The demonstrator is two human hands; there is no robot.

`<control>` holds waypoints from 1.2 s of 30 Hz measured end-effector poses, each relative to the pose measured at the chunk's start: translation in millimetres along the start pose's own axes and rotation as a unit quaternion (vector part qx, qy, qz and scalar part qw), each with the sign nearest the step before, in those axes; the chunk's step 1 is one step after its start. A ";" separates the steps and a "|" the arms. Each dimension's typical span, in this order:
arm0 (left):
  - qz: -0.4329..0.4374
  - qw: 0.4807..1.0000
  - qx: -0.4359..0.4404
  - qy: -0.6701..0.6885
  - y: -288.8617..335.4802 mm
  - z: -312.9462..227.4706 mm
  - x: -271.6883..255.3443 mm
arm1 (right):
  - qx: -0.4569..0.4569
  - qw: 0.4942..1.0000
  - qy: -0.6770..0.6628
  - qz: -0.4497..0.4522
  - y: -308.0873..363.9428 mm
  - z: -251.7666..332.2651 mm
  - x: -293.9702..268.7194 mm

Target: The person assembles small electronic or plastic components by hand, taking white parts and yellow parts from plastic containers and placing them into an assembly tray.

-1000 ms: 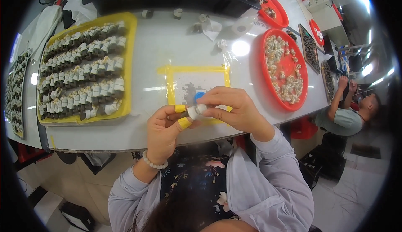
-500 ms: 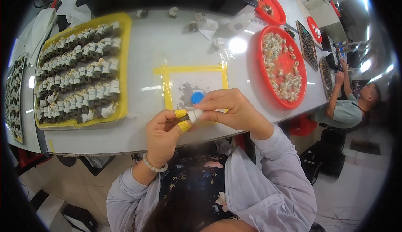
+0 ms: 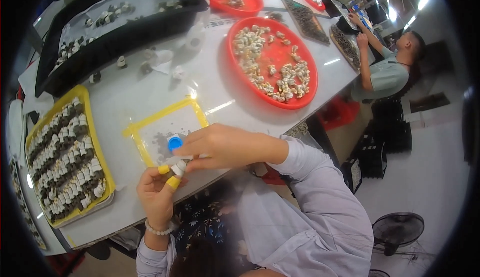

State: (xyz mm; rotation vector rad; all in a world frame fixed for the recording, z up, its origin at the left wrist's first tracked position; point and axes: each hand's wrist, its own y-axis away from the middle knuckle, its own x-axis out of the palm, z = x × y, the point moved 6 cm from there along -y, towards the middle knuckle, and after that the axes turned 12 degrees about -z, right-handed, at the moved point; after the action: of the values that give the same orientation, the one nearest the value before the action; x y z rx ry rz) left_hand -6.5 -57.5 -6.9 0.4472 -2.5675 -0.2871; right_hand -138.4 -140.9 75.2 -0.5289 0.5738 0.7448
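Between its yellow-wrapped thumb and finger, my left hand (image 3: pixel 159 191) pinches a small white figurine (image 3: pixel 178 168) with a dark base. My right hand (image 3: pixel 215 146) is closed at the figurine's upper end, thumb and fingers pressed together. A pale bit shows between those fingers, too small to name. Just beyond the fingertips sits a round blue cap (image 3: pixel 175 144), inside a square of yellow tape (image 3: pixel 142 149) stuck on the white table (image 3: pixel 145 102). Grey smudges mark the surface around the cap.
At the left a yellow tray (image 3: pixel 106 164) holds rows of similar figurines. A black tray (image 3: pixel 127 38) stands behind. Loose white pieces lie in a large red tray (image 3: pixel 280 52); another red tray (image 3: pixel 255 2) is farther back. A co-worker (image 3: pixel 387 79) sits at the right; a fan (image 3: pixel 398 227) stands lower right.
The view has swung to the right, so the table and trays appear shifted left and tilted. Both hands stay together on the figurine, the right one slightly turned over it.
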 end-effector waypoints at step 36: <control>-0.183 0.878 0.240 -0.371 52.3 -173.4 -212.4 | 0.028 0.988 0.151 -0.019 -9.3 -19.4 -7.7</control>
State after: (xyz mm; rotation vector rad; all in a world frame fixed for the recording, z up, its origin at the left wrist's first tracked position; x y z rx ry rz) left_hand 243.2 48.5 58.7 1.2172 -3.2932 0.0940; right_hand -141.7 -162.5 68.4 -0.6030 0.8611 0.6134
